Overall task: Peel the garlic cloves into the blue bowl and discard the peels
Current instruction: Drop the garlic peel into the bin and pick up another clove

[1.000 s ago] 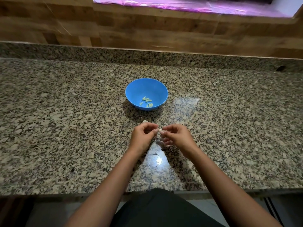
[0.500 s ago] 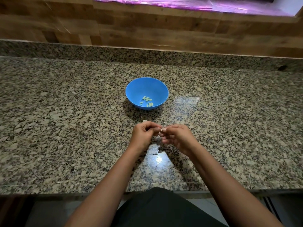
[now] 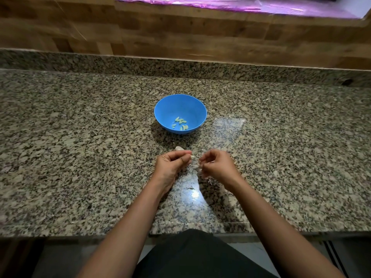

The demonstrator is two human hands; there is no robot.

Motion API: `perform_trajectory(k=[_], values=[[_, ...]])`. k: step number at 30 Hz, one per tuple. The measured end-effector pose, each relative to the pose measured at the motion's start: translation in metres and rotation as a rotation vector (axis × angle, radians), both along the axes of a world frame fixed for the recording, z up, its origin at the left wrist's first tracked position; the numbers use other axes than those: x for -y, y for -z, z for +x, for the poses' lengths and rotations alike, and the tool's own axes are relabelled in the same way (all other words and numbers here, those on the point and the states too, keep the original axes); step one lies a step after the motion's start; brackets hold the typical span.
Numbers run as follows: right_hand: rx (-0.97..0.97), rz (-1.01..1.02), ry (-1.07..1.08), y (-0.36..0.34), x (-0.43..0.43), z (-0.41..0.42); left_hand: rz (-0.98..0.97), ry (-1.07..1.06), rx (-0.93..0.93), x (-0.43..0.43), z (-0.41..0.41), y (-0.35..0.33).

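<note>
While a blue bowl holding a few peeled cloves sits on the granite counter, a person works just in front of it. The left hand, fingers curled, pinches a garlic clove. The right hand, a small gap away, pinches what looks like pale peel. Another pale piece lies between the left hand and the bowl.

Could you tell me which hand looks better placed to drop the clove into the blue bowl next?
Probably the left hand: it pinches a small pale garlic clove at its fingertips, just short of the round blue plastic bowl. The right hand pinches what looks like papery peel.
</note>
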State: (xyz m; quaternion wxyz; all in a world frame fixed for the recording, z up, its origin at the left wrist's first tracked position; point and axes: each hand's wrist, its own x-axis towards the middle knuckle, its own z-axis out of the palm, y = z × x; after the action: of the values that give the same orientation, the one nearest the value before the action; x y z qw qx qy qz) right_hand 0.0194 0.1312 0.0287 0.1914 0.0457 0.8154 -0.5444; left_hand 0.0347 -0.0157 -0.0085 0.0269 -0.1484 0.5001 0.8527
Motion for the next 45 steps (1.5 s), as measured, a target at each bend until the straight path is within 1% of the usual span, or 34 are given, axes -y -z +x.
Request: perform_trajectory(k=[2, 4, 6, 9, 13, 16, 18, 21, 23, 25, 29, 31, 35, 37, 39, 41, 45], values=[[0.086, -0.193, 0.002, -0.006, 0.0, 0.001, -0.036, 0.008, -0.02, 0.0, 0.001, -0.001], [0.138, -0.313, -0.001, -0.009, 0.001, 0.002, -0.086, 0.007, -0.044, -0.001, 0.002, -0.002], [0.135, -0.357, 0.021, -0.009, 0.003, 0.003, -0.096, -0.008, -0.061, -0.004, 0.002, -0.003], [0.104, -0.422, 0.114, -0.006, 0.008, 0.005, -0.069, -0.046, -0.072, -0.011, 0.001, -0.005], [0.053, -0.465, 0.212, -0.001, 0.014, 0.009, -0.084, -0.099, -0.05, -0.018, 0.001, -0.004], [0.085, -0.517, 0.262, -0.001, 0.015, 0.009, -0.082, -0.098, -0.037, -0.02, 0.001, -0.005], [0.122, -0.566, 0.292, -0.001, 0.016, 0.009, -0.026, -0.096, -0.018, -0.019, 0.0, -0.007], [0.19, -0.666, 0.33, -0.002, 0.013, 0.007, 0.168, -0.052, 0.032, -0.016, -0.001, -0.008], [0.242, -0.722, 0.341, -0.003, 0.012, 0.008, 0.264, -0.017, 0.049, -0.013, 0.0, -0.009], [0.283, -0.766, 0.347, -0.003, 0.011, 0.009, 0.307, -0.006, 0.046, -0.011, 0.0, -0.009], [0.341, -0.822, 0.352, -0.005, 0.011, 0.009, 0.309, -0.021, 0.028, -0.013, 0.002, -0.01], [0.341, -0.819, 0.359, -0.006, 0.011, 0.008, 0.233, -0.034, 0.012, -0.015, 0.001, -0.009], [0.282, -0.781, 0.358, -0.003, 0.01, 0.008, -0.119, 0.012, -0.043, -0.012, 0.002, -0.01], [0.206, -0.704, 0.339, -0.001, 0.009, 0.007, -0.298, 0.077, -0.042, -0.01, 0.004, -0.012], [0.135, -0.613, 0.295, 0.002, 0.008, 0.006, -0.442, 0.099, -0.045, -0.01, 0.005, -0.014], [0.092, -0.552, 0.257, 0.003, 0.007, 0.007, -0.558, 0.094, -0.063, -0.011, 0.004, -0.016], [-0.024, -0.416, 0.202, 0.003, 0.007, 0.008, -0.715, 0.077, -0.085, -0.013, 0.003, -0.021]])
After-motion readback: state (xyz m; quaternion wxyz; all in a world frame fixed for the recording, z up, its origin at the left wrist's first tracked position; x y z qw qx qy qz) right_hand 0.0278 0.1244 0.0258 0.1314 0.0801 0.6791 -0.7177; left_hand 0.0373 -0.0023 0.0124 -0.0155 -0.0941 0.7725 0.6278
